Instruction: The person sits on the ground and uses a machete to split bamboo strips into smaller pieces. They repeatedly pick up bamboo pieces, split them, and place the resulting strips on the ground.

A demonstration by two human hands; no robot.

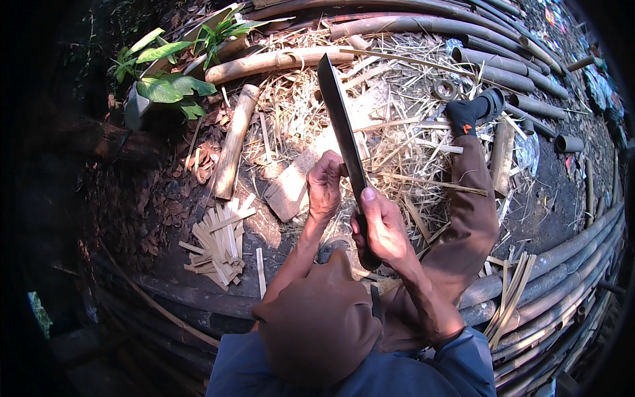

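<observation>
In my right hand (385, 228) is the handle of a long machete (344, 126), with my thumb laid along the top of it. Its dark, broad blade points up and away from me, tip leaning a little left. My left hand (324, 185) is closed right beside the blade, fingers curled. A small bit of something pale shows between that hand and the blade, too little to name. Below my left hand lies a stone-like block (291, 188). A heap of short split bamboo strips (221, 245) is on the ground to the left of my left forearm.
Shavings (291, 109) cover the ground ahead. Bamboo poles (423, 26) lie at the far side, and more poles (555, 264) run behind me at right. A short log (237, 142) and a leafy plant (162, 86) are at left. My right leg (473, 192) stretches forward.
</observation>
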